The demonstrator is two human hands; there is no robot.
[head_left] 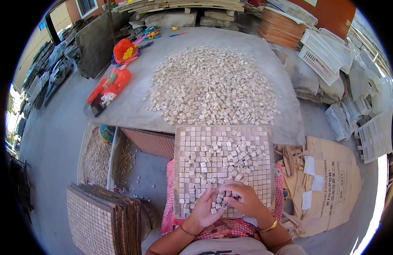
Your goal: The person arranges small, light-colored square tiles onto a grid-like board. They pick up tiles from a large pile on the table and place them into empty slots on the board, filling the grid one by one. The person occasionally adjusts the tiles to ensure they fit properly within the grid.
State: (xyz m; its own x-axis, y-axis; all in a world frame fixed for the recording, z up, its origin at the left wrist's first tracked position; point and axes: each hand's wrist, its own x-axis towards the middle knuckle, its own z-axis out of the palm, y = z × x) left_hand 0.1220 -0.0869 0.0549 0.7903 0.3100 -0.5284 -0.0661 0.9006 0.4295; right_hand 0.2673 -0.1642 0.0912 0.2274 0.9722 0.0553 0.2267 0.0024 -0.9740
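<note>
A square grid tray (177, 170) rests on my lap, and many of its cells are filled with pale stone cubes. Loose stone cubes (234, 155) lie heaped over its middle and upper right. My left hand (206, 208) is cupped at the tray's near edge, with several small cubes gathered in its palm and fingers. My right hand (248, 202) is closed beside it, fingers curled over the same small cubes (222, 199). Exactly which cubes its fingertips pinch is hidden.
A big pile of stone cubes (213, 85) covers the slab table (128, 100) ahead. Filled grid trays (90, 221) stand stacked at lower left, near a white bin (113, 157) of cubes. A large paper sack (332, 187) lies at right. White crates (319, 55) are beyond it.
</note>
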